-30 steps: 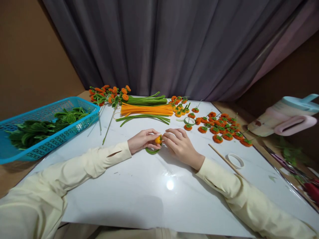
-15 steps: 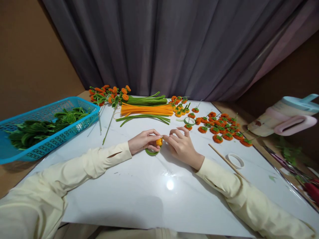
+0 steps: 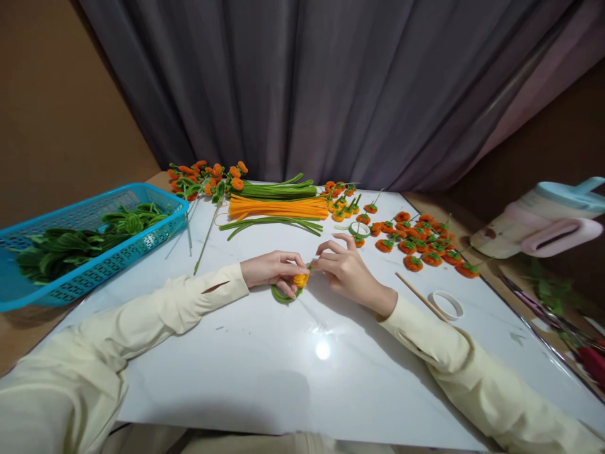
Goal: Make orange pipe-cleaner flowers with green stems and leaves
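Observation:
My left hand (image 3: 271,270) is closed on a small yellow-orange pumpkin-shaped piece (image 3: 300,279) made of bent pipe cleaner. Under those fingers, a green pipe cleaner (image 3: 282,295) curls in a loop near the tabletop. My right hand (image 3: 347,274) is beside the piece, thumb and index finger pinched at its upper right on what looks like a thin green end; the other fingers are lifted and bent. Beyond the hands lie a bundle of orange pipe cleaners (image 3: 278,207) and loose green pipe cleaners (image 3: 274,223).
A blue basket (image 3: 137,252) of green leaves stands at left. Finished orange pieces with green tops (image 3: 418,236) spread at right, near a wooden stick (image 3: 420,296) and a white tape roll (image 3: 445,305). A tumbler (image 3: 534,221) and scissors (image 3: 529,299) occupy the right edge.
The yellow-orange piece has tipped and come slightly lower in my left hand. My right hand has drawn a little to the right, its fingertips farther from the piece.

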Action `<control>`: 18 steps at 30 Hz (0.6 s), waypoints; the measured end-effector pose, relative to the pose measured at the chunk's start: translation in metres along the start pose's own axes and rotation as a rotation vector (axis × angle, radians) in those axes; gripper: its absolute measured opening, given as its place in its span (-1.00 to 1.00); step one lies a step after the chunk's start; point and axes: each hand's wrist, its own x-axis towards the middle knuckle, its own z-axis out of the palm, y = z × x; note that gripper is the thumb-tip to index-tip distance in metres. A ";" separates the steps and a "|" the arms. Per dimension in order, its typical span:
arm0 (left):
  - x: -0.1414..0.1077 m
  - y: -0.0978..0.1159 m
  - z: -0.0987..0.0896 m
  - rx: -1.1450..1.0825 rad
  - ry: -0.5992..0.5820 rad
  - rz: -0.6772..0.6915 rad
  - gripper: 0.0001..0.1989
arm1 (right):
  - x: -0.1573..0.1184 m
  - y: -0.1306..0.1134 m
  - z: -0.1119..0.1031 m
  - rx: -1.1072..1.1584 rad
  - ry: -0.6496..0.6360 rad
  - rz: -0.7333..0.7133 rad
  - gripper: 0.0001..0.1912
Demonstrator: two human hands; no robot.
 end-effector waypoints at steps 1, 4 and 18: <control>0.000 0.000 0.000 0.004 -0.014 -0.009 -0.75 | 0.000 -0.001 -0.001 -0.050 0.002 -0.027 -0.66; 0.000 0.001 -0.001 -0.003 -0.026 -0.029 -0.76 | 0.001 -0.003 -0.003 -0.149 -0.018 -0.076 -0.66; -0.004 0.007 0.005 0.059 -0.005 -0.022 -0.64 | 0.002 0.002 -0.005 0.134 -0.097 -0.022 -0.78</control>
